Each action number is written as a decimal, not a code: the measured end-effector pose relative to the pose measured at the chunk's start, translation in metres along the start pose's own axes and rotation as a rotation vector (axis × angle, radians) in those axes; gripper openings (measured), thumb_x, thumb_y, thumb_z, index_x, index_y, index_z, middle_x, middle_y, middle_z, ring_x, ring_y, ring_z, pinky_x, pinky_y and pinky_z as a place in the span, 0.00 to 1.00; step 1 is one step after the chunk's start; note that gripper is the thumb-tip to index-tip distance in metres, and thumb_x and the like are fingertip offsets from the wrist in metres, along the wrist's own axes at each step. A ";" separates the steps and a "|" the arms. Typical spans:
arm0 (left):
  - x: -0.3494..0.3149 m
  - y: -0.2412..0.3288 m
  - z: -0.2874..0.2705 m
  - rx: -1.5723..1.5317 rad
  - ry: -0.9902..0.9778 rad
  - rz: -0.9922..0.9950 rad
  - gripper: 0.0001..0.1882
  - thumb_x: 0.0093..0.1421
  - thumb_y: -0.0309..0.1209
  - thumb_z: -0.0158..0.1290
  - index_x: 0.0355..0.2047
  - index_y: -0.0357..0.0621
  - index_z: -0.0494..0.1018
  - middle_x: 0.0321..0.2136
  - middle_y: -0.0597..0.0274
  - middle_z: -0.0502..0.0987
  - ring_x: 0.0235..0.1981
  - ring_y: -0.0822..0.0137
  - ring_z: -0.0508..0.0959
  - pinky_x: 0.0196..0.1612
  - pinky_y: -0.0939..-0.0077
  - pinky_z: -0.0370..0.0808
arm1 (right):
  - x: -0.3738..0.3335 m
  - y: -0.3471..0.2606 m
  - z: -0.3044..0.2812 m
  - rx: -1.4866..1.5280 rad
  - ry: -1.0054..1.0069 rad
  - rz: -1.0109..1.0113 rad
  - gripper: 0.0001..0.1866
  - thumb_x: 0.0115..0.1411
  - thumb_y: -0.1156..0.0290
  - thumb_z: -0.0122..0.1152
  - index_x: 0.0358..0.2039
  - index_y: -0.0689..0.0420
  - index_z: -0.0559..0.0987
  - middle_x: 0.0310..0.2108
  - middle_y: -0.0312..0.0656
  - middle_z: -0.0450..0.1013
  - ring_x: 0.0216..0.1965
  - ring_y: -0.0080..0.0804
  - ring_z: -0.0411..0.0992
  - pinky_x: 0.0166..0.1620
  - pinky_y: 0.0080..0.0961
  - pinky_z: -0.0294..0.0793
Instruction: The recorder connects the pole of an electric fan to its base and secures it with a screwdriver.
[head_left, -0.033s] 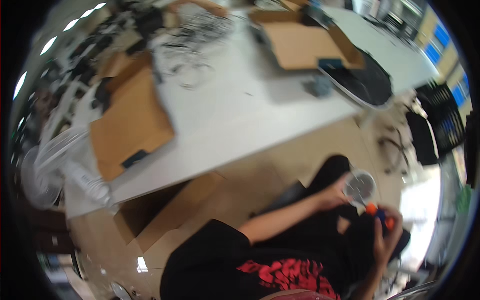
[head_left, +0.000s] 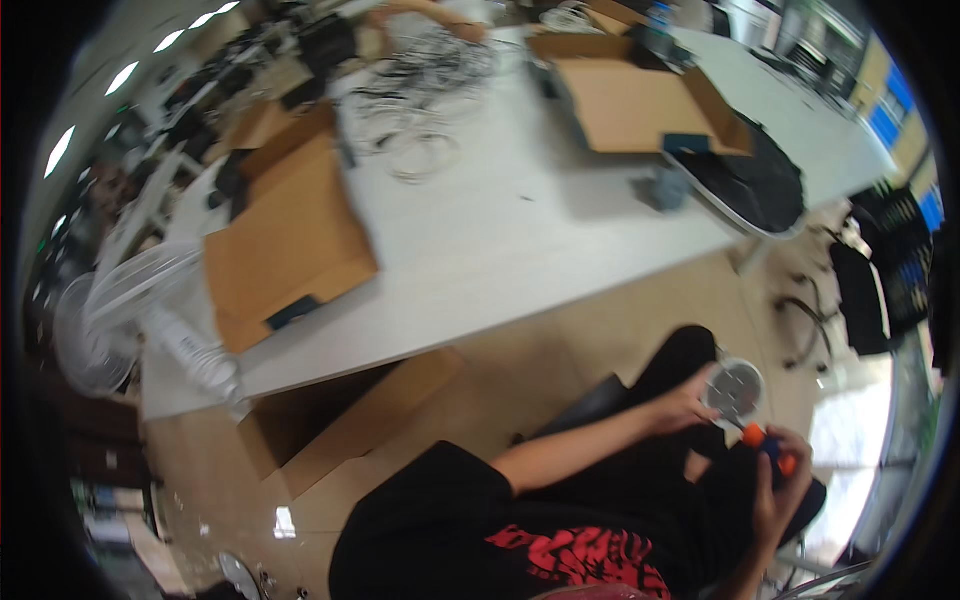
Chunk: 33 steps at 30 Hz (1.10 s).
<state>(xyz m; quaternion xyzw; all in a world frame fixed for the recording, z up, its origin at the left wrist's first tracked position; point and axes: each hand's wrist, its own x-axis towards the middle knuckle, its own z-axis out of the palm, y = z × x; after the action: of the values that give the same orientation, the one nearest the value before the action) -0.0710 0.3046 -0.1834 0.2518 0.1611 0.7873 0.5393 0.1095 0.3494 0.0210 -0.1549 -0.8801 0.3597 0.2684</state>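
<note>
Over my lap, my left hand [head_left: 686,404] grips a round pale-rimmed piece [head_left: 735,391] with a grey face by its left edge. Just below and to the right, my right hand [head_left: 782,485] is closed round the handle of an orange and dark blue screwdriver [head_left: 768,448]. A thin shaft at its orange front end meets or nearly meets the lower rim of the round piece; actual contact is too small to make out.
Ahead stands a white table [head_left: 480,235] carrying open cardboard boxes [head_left: 290,235], tangled cables [head_left: 425,75], a small grey-blue object [head_left: 668,187] and a dark round thing [head_left: 760,185]. Another cardboard box [head_left: 345,425] is beneath its edge. A black chair [head_left: 865,290] stands at right.
The whole view has shifted, so the table and boxes sit further right and slightly lower. Both hands keep their hold, with the screwdriver still at the round piece.
</note>
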 end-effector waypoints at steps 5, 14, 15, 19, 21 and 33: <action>-0.006 0.000 -0.001 -0.058 0.040 -0.151 0.51 0.53 0.20 0.64 0.72 0.59 0.49 0.60 0.68 0.61 0.61 0.69 0.67 0.57 0.66 0.72 | -0.004 -0.008 0.000 -0.004 -0.059 -0.003 0.12 0.63 0.82 0.58 0.46 0.61 0.70 0.49 0.51 0.74 0.54 0.44 0.72 0.62 0.39 0.66; -0.008 0.013 0.008 -0.022 0.021 -0.160 0.52 0.53 0.21 0.65 0.72 0.60 0.48 0.63 0.68 0.61 0.62 0.69 0.67 0.59 0.66 0.73 | -0.004 -0.023 -0.004 -0.002 -0.126 0.013 0.16 0.56 0.88 0.58 0.44 0.60 0.70 0.48 0.52 0.74 0.54 0.45 0.73 0.63 0.38 0.65; -0.008 0.013 0.008 -0.020 0.016 -0.168 0.52 0.53 0.21 0.65 0.72 0.60 0.48 0.63 0.68 0.61 0.61 0.69 0.67 0.59 0.66 0.73 | -0.003 -0.025 -0.005 0.004 -0.132 0.028 0.17 0.55 0.89 0.58 0.43 0.60 0.70 0.48 0.52 0.74 0.54 0.46 0.73 0.63 0.38 0.65; -0.007 0.010 0.007 -0.030 0.000 -0.133 0.52 0.54 0.21 0.67 0.72 0.60 0.49 0.62 0.69 0.61 0.62 0.70 0.67 0.57 0.68 0.75 | 0.003 -0.029 -0.005 0.039 -0.198 -0.040 0.18 0.52 0.91 0.59 0.40 0.60 0.69 0.47 0.53 0.75 0.54 0.49 0.74 0.60 0.38 0.68; -0.007 0.009 0.006 -0.043 0.046 -0.173 0.52 0.54 0.21 0.67 0.72 0.61 0.49 0.62 0.68 0.62 0.62 0.67 0.69 0.54 0.70 0.78 | 0.007 -0.029 -0.006 0.035 -0.226 -0.062 0.19 0.50 0.91 0.62 0.39 0.61 0.69 0.47 0.56 0.76 0.52 0.52 0.77 0.56 0.39 0.72; -0.008 0.019 0.015 0.123 0.014 -0.120 0.49 0.54 0.19 0.65 0.71 0.51 0.50 0.66 0.55 0.63 0.67 0.53 0.68 0.63 0.54 0.74 | 0.017 -0.026 -0.019 -0.049 -0.436 -0.167 0.14 0.60 0.76 0.64 0.45 0.57 0.71 0.40 0.46 0.74 0.44 0.52 0.74 0.46 0.44 0.72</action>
<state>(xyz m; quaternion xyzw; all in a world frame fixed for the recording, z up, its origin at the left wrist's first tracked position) -0.0747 0.2900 -0.1623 0.2689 0.2278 0.7438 0.5680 0.1049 0.3494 0.0568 -0.0066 -0.9354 0.3398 0.0972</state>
